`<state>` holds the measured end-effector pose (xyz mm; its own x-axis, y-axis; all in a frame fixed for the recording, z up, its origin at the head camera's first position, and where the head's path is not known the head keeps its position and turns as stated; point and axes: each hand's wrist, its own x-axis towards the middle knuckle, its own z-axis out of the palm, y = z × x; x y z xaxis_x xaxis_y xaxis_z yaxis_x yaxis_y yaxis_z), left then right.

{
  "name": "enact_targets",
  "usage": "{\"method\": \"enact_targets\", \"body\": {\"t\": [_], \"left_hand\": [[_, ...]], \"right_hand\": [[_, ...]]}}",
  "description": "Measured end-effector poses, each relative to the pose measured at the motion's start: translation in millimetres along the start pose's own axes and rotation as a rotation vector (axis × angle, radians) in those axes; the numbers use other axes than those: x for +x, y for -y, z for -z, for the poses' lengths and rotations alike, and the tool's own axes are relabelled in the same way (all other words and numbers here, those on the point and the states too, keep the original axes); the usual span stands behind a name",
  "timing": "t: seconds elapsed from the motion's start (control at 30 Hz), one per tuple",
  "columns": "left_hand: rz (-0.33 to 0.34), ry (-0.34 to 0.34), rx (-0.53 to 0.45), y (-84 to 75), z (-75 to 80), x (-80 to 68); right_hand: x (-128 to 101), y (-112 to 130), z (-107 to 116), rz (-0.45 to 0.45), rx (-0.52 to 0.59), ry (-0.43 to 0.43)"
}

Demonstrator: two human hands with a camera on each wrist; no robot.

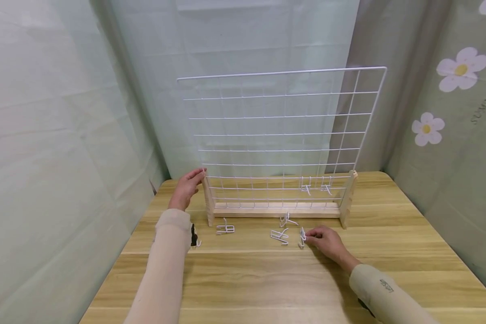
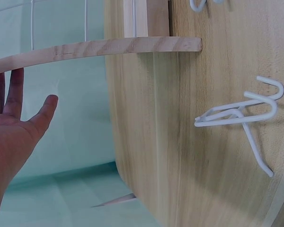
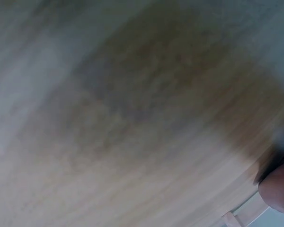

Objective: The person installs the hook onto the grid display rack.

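Note:
A white wire grid panel (image 1: 283, 134) stands upright in a wooden base (image 1: 275, 210). My left hand (image 1: 187, 188) is at the left wooden upright (image 1: 209, 200); in the left wrist view its fingertips touch the wood while the thumb stands apart. My right hand (image 1: 327, 241) pinches a white wire hook (image 1: 302, 237) low over the table. Two hooks hang on the grid's lower right, one of them a forked hook (image 1: 306, 186). The right wrist view is blurred, with only part of the hand (image 3: 277, 189) at its edge.
Several loose hooks lie before the base: one at left (image 1: 225, 228), one near the middle (image 1: 280, 236), one against the base (image 1: 287, 220). Another hook (image 2: 241, 116) lies by my left forearm. Curtains (image 1: 65, 135) surround the wooden table (image 1: 243, 288).

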<state>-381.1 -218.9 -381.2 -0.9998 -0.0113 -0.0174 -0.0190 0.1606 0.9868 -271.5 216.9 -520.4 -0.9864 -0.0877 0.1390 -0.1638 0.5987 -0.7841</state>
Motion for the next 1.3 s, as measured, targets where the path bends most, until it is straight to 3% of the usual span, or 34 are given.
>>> {"method": "enact_targets", "body": {"t": [0.63,0.83,1.13,1.3], "left_hand": [[0.001,-0.004,-0.021,1.6,0.7,2.9],[-0.006,-0.002,-0.019,1.0,0.4,1.9],[-0.010,0.003,-0.027,1.7,0.5,2.6],[-0.010,0.006,-0.019,1.0,0.9,1.3]], "right_hand": [[-1,7,-6,-0.065,0.052,-0.039],[-3,12,-9,-0.038,0.038,-0.070],[-4,24,-25,0.055,-0.035,-0.177],[-4,33,-34,0.023,-0.063,-0.272]]}}
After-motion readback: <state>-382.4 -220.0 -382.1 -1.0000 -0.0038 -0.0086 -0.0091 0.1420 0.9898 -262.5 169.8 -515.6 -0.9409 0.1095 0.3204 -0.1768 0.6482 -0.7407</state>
